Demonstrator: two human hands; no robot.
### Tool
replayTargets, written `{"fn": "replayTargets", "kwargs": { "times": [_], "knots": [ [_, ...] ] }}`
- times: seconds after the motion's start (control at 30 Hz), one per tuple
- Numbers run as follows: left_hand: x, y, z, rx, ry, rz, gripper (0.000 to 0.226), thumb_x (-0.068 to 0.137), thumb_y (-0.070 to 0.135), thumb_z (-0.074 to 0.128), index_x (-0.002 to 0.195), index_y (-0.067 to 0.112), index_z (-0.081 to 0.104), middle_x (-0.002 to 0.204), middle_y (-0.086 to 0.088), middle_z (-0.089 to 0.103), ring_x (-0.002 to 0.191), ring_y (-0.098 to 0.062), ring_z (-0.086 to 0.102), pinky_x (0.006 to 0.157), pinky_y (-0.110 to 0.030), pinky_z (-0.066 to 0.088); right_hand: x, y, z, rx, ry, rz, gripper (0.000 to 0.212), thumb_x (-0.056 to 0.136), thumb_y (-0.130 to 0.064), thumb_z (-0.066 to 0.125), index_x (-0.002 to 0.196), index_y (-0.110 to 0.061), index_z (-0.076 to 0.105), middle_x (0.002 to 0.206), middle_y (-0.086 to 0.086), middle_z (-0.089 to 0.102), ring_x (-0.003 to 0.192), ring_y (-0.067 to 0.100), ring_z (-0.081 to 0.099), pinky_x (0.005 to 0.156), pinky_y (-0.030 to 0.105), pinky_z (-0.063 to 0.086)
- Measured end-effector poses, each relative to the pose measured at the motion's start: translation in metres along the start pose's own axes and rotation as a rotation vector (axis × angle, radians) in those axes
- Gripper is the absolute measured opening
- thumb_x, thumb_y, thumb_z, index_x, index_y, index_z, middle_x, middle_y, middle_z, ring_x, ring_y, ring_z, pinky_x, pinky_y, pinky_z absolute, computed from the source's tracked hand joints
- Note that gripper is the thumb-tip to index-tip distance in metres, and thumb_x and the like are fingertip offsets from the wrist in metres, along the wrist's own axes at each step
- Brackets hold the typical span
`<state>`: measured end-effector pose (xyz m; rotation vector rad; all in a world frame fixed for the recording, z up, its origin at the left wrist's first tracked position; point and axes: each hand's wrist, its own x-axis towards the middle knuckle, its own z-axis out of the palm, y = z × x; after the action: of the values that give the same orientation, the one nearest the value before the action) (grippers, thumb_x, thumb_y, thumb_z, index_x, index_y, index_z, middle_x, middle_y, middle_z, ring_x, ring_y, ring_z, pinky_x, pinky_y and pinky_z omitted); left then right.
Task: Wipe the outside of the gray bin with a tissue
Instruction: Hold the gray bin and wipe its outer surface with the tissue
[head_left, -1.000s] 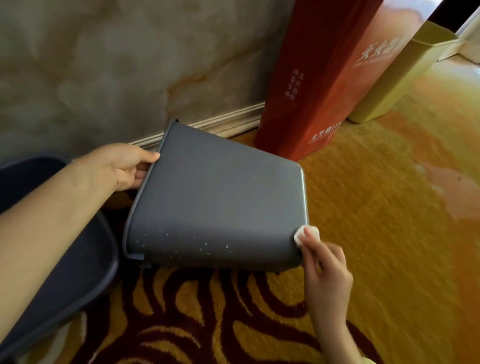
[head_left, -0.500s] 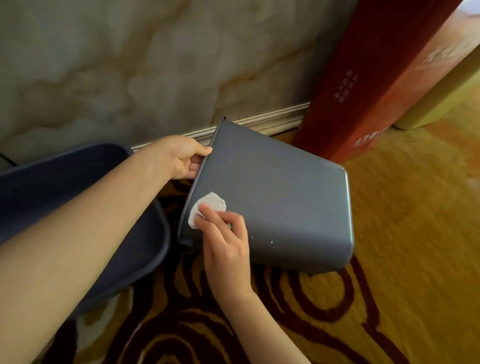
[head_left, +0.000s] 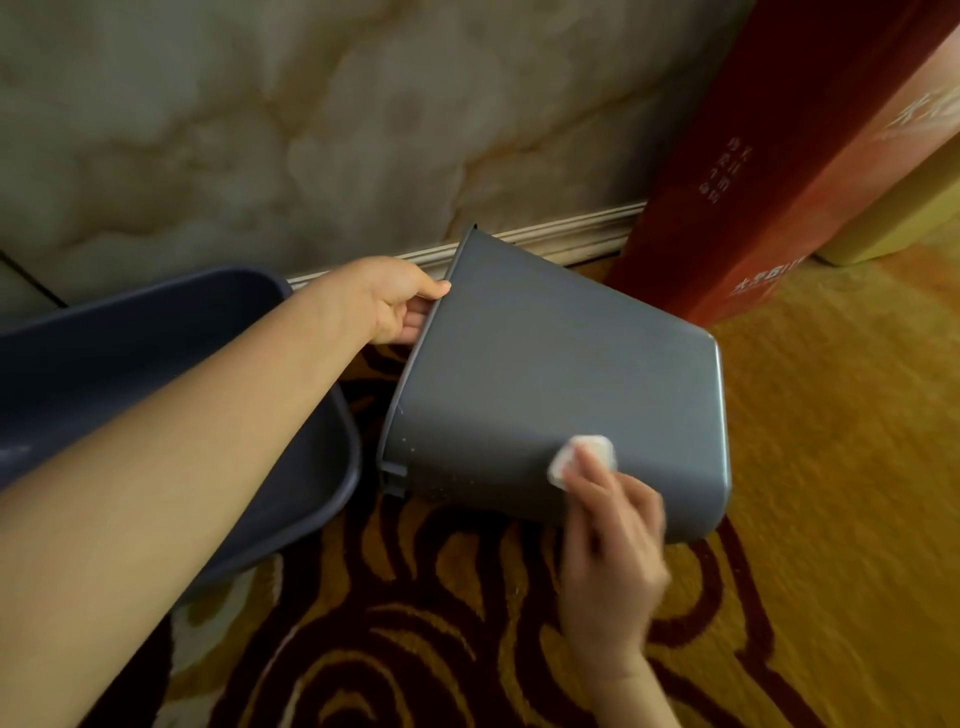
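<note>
— Gray plastic, lying on its side on the carpet (head_left: 831, 467): that is the gray bin (head_left: 545, 395), its open mouth turned toward nine o'clock and its base toward three o'clock.

— Where are the hands?

— The left hand (head_left: 395, 301) is clenched on the rim at about ten o'clock of the bin, thumb on the outside and fingers curled inside. It held the same spot half a second ago. The right hand (head_left: 613, 551) comes up from six o'clock and presses a small white tissue (head_left: 582, 460) under its fingertips against the bin's upward-facing side.

— Has the tissue moved?

— Yes. Half a second ago it sat close to the rim, near the bin's nine o'clock end. Now it lies lower and further toward the base, near the bin's five o'clock edge. The right hand is blurred with motion. A full second ago the tissue was at the base corner, so it has gone across and is coming back.

— Anything left on the surface?

— Small pale specks show along the lower edge, to the nine o'clock side of the tissue.

— And around the bin?

— A dark blue tub (head_left: 171, 364) stands just beside the mouth at nine o'clock, partly behind the left forearm. A tall red box (head_left: 753, 171) stands against the marble wall (head_left: 311, 130) at one o'clock.
</note>
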<state>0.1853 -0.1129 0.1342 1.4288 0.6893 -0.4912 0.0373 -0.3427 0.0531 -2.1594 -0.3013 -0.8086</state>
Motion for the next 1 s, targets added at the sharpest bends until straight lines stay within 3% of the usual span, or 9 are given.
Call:
{"fn": "replayTargets", "kwargs": {
  "times": [0.1, 0.2, 0.4, 0.53, 0.6, 0.73, 0.83, 0.93, 1.0],
  "knots": [
    [-0.001, -0.001, 0.001, -0.003, -0.003, 0.003, 0.017, 0.093, 0.011, 0.047, 0.079, 0.010, 0.056, 0.045, -0.001, 0.067, 0.041, -0.010, 0.065, 0.045, -0.024, 0.054, 0.011, -0.049, 0.048, 0.166, -0.085, -0.050, 0.020, 0.083, -0.004, 0.063, 0.101, -0.010, 0.067, 0.110, 0.002, 0.067, 0.092, 0.018, 0.056, 0.085, 0.022, 0.048],
    [-0.001, -0.002, 0.000, 0.002, 0.000, 0.010, 0.018, 0.093, 0.013, 0.047, 0.078, 0.011, 0.056, 0.044, 0.001, 0.066, 0.041, -0.008, 0.064, 0.053, -0.025, 0.054, 0.008, -0.073, 0.084, 0.153, -0.225, -0.080, 0.018, 0.083, 0.000, 0.063, 0.099, -0.008, 0.067, 0.115, 0.006, 0.067, 0.097, 0.018, 0.052, 0.087, 0.025, 0.048],
    [0.002, -0.003, 0.000, -0.018, -0.005, 0.014, 0.015, 0.092, 0.011, 0.048, 0.080, 0.010, 0.057, 0.045, 0.000, 0.067, 0.041, -0.010, 0.065, 0.046, -0.024, 0.054, -0.021, -0.036, 0.075, 0.089, -0.313, -0.273, 0.020, 0.093, -0.008, 0.049, 0.109, -0.011, 0.062, 0.126, 0.001, 0.060, 0.106, 0.013, 0.047, 0.097, 0.021, 0.041],
    [0.004, -0.002, 0.000, -0.012, -0.008, 0.029, 0.016, 0.093, 0.011, 0.047, 0.081, 0.012, 0.057, 0.046, 0.000, 0.067, 0.042, -0.009, 0.065, 0.047, -0.024, 0.054, -0.027, 0.008, 0.037, 0.038, -0.406, -0.335, 0.021, 0.090, -0.007, 0.054, 0.107, -0.008, 0.065, 0.128, -0.003, 0.055, 0.108, 0.010, 0.046, 0.100, 0.019, 0.038],
    [0.006, -0.002, 0.000, 0.000, -0.004, 0.040, 0.016, 0.093, 0.011, 0.047, 0.081, 0.013, 0.057, 0.046, 0.002, 0.067, 0.043, -0.008, 0.065, 0.050, -0.026, 0.055, -0.027, 0.030, 0.012, -0.006, -0.382, -0.297, 0.021, 0.088, -0.008, 0.055, 0.106, -0.008, 0.066, 0.126, -0.001, 0.057, 0.107, 0.013, 0.050, 0.100, 0.020, 0.039],
    [0.008, -0.001, -0.002, 0.001, -0.027, 0.054, 0.015, 0.093, 0.010, 0.047, 0.083, 0.012, 0.058, 0.055, 0.000, 0.069, 0.050, -0.010, 0.067, 0.063, -0.029, 0.057, -0.015, 0.056, -0.033, -0.130, -0.167, -0.092, 0.019, 0.085, -0.010, 0.056, 0.097, -0.005, 0.070, 0.114, 0.006, 0.064, 0.099, 0.020, 0.055, 0.096, 0.017, 0.041],
    [0.008, 0.001, -0.005, 0.007, -0.081, 0.031, 0.015, 0.092, 0.010, 0.045, 0.084, 0.010, 0.057, 0.053, -0.002, 0.070, 0.048, -0.012, 0.068, 0.051, -0.026, 0.057, 0.004, 0.044, -0.039, -0.082, -0.036, 0.045, 0.015, 0.084, -0.004, 0.061, 0.096, -0.001, 0.069, 0.109, 0.009, 0.065, 0.095, 0.024, 0.060, 0.090, 0.016, 0.047],
    [0.010, 0.006, -0.004, 0.010, -0.085, 0.030, 0.014, 0.092, 0.015, 0.046, 0.087, 0.010, 0.058, 0.072, -0.006, 0.069, 0.051, -0.013, 0.068, 0.051, -0.025, 0.057, 0.025, 0.006, -0.018, 0.070, -0.026, 0.017, 0.016, 0.084, -0.008, 0.062, 0.099, -0.007, 0.068, 0.107, 0.004, 0.066, 0.094, 0.019, 0.061, 0.084, 0.018, 0.050],
    [0.012, 0.008, 0.001, 0.002, -0.072, 0.039, 0.015, 0.094, 0.018, 0.044, 0.087, 0.012, 0.056, 0.080, -0.005, 0.062, 0.057, -0.014, 0.066, 0.055, -0.027, 0.056, 0.033, -0.022, 0.009, 0.135, -0.110, -0.039, 0.018, 0.084, -0.008, 0.061, 0.100, -0.010, 0.068, 0.106, 0.000, 0.068, 0.093, 0.016, 0.059, 0.082, 0.020, 0.050]
  ]
}}
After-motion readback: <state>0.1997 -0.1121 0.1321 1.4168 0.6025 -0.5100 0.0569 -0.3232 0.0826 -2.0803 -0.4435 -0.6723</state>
